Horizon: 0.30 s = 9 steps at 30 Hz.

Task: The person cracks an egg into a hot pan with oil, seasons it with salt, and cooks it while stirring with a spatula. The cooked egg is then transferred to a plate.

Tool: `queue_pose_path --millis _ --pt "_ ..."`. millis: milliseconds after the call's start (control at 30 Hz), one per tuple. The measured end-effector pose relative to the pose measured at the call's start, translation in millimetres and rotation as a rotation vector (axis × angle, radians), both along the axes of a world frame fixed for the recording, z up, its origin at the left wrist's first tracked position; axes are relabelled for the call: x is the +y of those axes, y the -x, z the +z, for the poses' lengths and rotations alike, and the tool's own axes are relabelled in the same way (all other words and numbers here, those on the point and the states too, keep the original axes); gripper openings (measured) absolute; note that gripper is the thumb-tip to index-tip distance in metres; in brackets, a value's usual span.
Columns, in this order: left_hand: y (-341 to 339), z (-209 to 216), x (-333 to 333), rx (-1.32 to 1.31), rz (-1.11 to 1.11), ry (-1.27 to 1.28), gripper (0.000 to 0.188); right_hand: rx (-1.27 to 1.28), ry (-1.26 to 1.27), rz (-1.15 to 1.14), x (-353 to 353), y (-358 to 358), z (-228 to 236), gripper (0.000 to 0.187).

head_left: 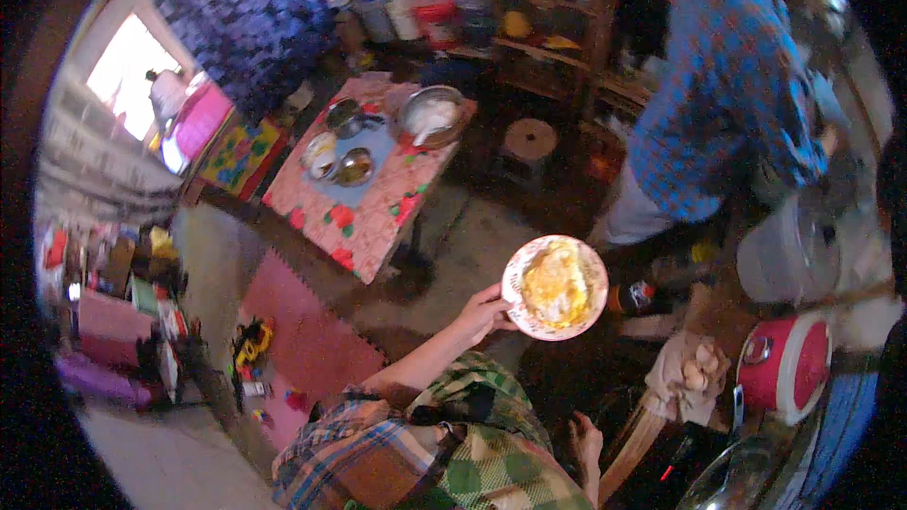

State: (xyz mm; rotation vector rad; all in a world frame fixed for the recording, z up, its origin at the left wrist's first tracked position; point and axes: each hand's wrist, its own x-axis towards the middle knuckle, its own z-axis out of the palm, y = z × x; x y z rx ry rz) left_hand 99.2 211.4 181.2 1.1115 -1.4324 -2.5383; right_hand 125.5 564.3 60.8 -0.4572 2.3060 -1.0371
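My left hand [486, 313] grips the left rim of a round plate [513, 297], holding it out level in front of me. White with a reddish pattern around its edge, the plate carries yellow and white food [556, 285] that looks like fried egg. Low by my side, near the bench edge on the right, is my right hand [586, 442]. Its fingers look loosely apart, with nothing seen in them.
A person [723, 94] in a blue checked shirt stands at the right counter. Ahead left, a flowered table [364, 222] bears bowls and a large metal pot [432, 116]. A low round stool [531, 142] stands beyond. A red-and-white cooker-like appliance [784, 367] sits at right, beside a bag of eggs [697, 368].
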Motion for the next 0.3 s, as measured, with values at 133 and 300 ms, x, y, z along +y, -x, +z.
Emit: queue_pose_path --millis 133,300 --pt "-11 -3 34 0.025 0.310 0.076 0.039 -0.188 -0.082 -0.001 72 74 -66 0.029" --pt "3 -87 81 0.137 0.631 0.073 0.043 -0.252 0.052 0.236 165 192 -121 0.046"
